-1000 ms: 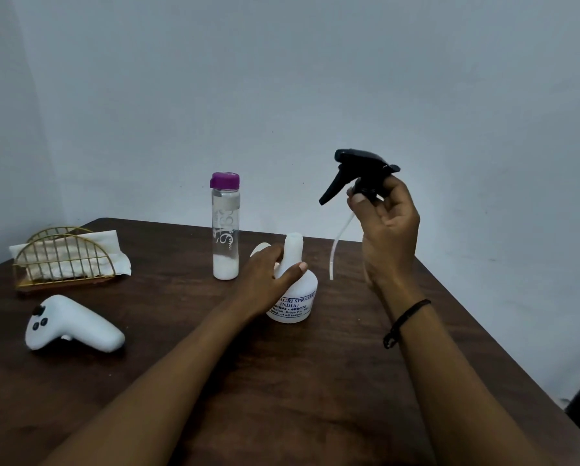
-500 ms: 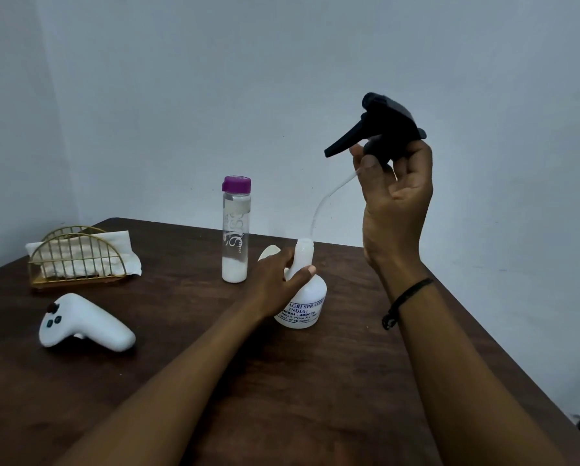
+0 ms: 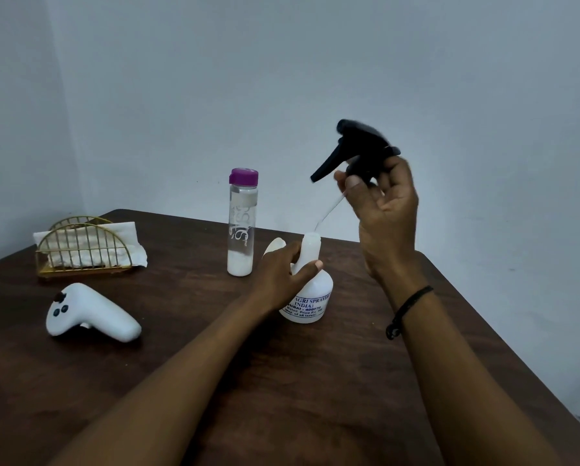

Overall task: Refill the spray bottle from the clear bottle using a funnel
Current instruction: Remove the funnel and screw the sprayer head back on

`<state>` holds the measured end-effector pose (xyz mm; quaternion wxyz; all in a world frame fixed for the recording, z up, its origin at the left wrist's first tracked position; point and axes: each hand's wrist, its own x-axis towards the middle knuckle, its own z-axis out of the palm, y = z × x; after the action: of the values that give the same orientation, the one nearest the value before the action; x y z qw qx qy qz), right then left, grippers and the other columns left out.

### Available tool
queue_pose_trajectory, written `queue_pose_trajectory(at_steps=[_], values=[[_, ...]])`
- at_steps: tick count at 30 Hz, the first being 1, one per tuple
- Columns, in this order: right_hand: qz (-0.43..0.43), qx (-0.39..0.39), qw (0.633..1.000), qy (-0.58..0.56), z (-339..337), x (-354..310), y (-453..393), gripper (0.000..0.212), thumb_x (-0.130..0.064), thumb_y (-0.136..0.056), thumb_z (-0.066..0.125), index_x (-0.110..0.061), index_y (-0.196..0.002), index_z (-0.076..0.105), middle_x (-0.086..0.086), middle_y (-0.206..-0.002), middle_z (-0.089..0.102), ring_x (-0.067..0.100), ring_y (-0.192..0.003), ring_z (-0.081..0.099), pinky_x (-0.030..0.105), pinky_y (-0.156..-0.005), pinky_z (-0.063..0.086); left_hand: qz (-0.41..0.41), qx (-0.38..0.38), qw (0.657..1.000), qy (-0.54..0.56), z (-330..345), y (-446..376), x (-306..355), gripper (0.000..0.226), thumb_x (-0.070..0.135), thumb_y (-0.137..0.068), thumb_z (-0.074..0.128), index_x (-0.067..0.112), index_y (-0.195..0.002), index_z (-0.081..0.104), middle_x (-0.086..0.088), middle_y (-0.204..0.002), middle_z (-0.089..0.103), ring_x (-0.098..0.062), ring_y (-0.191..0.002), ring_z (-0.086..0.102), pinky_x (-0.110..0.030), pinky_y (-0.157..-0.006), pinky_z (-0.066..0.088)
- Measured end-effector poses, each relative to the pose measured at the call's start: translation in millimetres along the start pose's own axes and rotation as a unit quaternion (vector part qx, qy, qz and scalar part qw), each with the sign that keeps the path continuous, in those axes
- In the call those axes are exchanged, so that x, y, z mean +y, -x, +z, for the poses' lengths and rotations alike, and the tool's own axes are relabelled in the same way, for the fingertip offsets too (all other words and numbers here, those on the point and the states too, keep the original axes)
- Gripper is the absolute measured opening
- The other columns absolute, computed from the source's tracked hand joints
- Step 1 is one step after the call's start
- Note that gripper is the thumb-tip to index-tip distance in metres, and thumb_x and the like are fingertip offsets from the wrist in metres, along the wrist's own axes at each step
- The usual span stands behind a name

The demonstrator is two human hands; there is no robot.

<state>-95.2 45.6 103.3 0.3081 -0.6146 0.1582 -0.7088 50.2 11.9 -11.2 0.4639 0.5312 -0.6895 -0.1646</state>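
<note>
**Trigger head lifted off the sprayer, tube still in the neck**

While the white spray bottle (image 3: 310, 297) stands upright on the dark wooden counter (image 3: 281, 381), near its far right part, the left hand (image 3: 283, 274) holds it by the narrow neck, thumb on the near side and fingers wrapped round behind. That grip is narrow and closed on the neck, with the forearm reaching in low over the counter from the lower left. Blue print on the bottle's body reads "AGRI SPRAYER (INDIA)".

Above and to the right, the right hand (image 3: 386, 210) is raised with the wrist upright and the palm turned toward the camera, its fingertips pinching the base of the black trigger head (image 3: 355, 149). The trigger lever points down and left. From the head a thin clear dip tube (image 3: 328, 210) slants down to the open mouth of the spray bottle; its lower end meets the mouth, though how far it goes in is unclear. A black cord bracelet (image 3: 407, 309) circles the right wrist.

Just left of the spray bottle stands the clear bottle (image 3: 242, 223) with a purple cap, white at its bottom. A white rounded object (image 3: 275, 246) shows behind the left hand; what it is cannot be told. Farther left lie a white handheld controller (image 3: 90, 314) and a gold wire napkin holder (image 3: 80, 247) with white napkins.
</note>
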Motion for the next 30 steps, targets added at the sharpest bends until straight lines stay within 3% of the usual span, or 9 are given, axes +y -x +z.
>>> queue_pose_trajectory(at_steps=[4, 8, 12, 17, 21, 26, 30], values=[[0.094, -0.029, 0.994, 0.055, -1, 22, 8, 0.023, 0.004, -0.09, 0.062, -0.008, -0.109, 0.059, 0.0, -0.102, 0.071, 0.022, -0.1, 0.071, 0.035, -0.094, 0.056, 0.014, 0.008, 1.0, 0.01, 0, 4, 0, 0.036, 0.06, -0.089, 0.055, 0.029, -0.106, 0.064, 0.009, -0.101, 0.069, -0.009, -0.097, 0.063, -0.041, -0.086, 0.054], [0.208, -0.032, 0.968, 0.136, -3, 43, 14, 0.016, -0.004, -0.089, 0.065, -0.013, -0.101, 0.068, 0.0, -0.094, 0.072, 0.017, -0.088, 0.069, 0.024, -0.072, 0.055, 0.029, 0.015, 0.999, 0.001, -2, 3, 3, 0.029, 0.054, -0.092, 0.058, 0.027, -0.103, 0.062, 0.01, -0.097, 0.068, -0.01, -0.095, 0.062, -0.042, -0.084, 0.053], [0.266, -0.061, 0.95, 0.148, -4, 53, 19, 0.013, -0.004, -0.086, 0.068, -0.011, -0.097, 0.071, 0.003, -0.094, 0.073, 0.02, -0.093, 0.071, 0.032, -0.082, 0.06, 0.044, 0.013, 0.999, 0.001, -1, 1, 1, 0.033, 0.055, -0.092, 0.057, 0.027, -0.109, 0.062, 0.008, -0.098, 0.07, -0.01, -0.096, 0.063, -0.046, -0.083, 0.053], [0.285, -0.061, 0.949, 0.116, -8, 52, 16, 0.013, 0.0, -0.085, 0.07, -0.005, -0.097, 0.069, 0.001, -0.084, 0.073, 0.014, -0.079, 0.073, 0.029, -0.072, 0.061, 0.035, 0.01, 0.999, 0.024, -1, 1, 0, 0.039, 0.061, -0.088, 0.056, 0.028, -0.106, 0.066, 0.01, -0.1, 0.072, -0.005, -0.096, 0.065, -0.044, -0.085, 0.055], [0.294, -0.063, 0.95, 0.084, -10, 52, 20, 0.02, 0.003, -0.084, 0.071, 0.0, -0.103, 0.068, 0.007, -0.09, 0.074, 0.014, -0.077, 0.073, 0.025, -0.064, 0.058, 0.024, 0.011, 0.998, 0.048, 1, 0, 0, 0.042, 0.065, -0.084, 0.055, 0.03, -0.106, 0.067, 0.009, -0.101, 0.072, -0.006, -0.099, 0.065, -0.046, -0.085, 0.055], [0.27, -0.049, 0.953, 0.124, -4, 60, 22, 0.022, 0.003, -0.077, 0.076, -0.004, -0.097, 0.068, 0.013, -0.095, 0.075, 0.028, -0.091, 0.074, 0.044, -0.086, 0.06, 0.01, 0.013, 0.998, 0.06, 1, -1, 0, 0.037, 0.059, -0.085, 0.061, 0.029, -0.105, 0.069, 0.01, -0.097, 0.073, -0.006, -0.097, 0.067, -0.044, -0.085, 0.056], [0.237, -0.021, 0.958, 0.161, 2, 68, 25, 0.027, -0.006, -0.073, 0.081, -0.012, -0.096, 0.068, 0.003, -0.092, 0.075, 0.019, -0.089, 0.074, 0.045, -0.086, 0.06, 0.008, 0.016, 0.998, 0.057, -1, 1, 4, 0.014, 0.042, -0.092, 0.065, 0.031, -0.1, 0.068, 0.02, -0.086, 0.07, 0.003, -0.09, 0.066, -0.03, -0.076, 0.052]])
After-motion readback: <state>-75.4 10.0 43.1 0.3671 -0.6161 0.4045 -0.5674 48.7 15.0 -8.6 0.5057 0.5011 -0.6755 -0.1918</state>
